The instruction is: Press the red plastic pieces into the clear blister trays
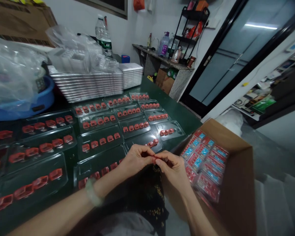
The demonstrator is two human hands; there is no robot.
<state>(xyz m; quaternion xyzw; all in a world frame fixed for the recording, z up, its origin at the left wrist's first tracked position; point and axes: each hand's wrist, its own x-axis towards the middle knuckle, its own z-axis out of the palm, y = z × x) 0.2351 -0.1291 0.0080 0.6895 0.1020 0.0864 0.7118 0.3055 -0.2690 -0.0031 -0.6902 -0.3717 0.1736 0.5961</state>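
Observation:
My left hand (137, 160) and my right hand (171, 165) meet at the table's near edge. Between their fingertips is a small red plastic piece (154, 159), pinched from both sides and mostly covered by the fingers. Just beyond them lies a clear plastic tray (135, 143) with a few red pieces (152, 143) at its right end, partly hidden by my left hand. Farther back, another clear tray (178, 129) bears red pieces (166, 132) in a short row. A pale bangle (92, 192) circles my left wrist.
Rows of clear trays with red pieces (46, 147) cover the dark green table (172, 101). Stacked clear trays (88, 83) stand behind, beside a blue basin (22, 109) holding plastic bags. At right, an open cardboard box (238, 177) contains red-and-blue packages (206, 157).

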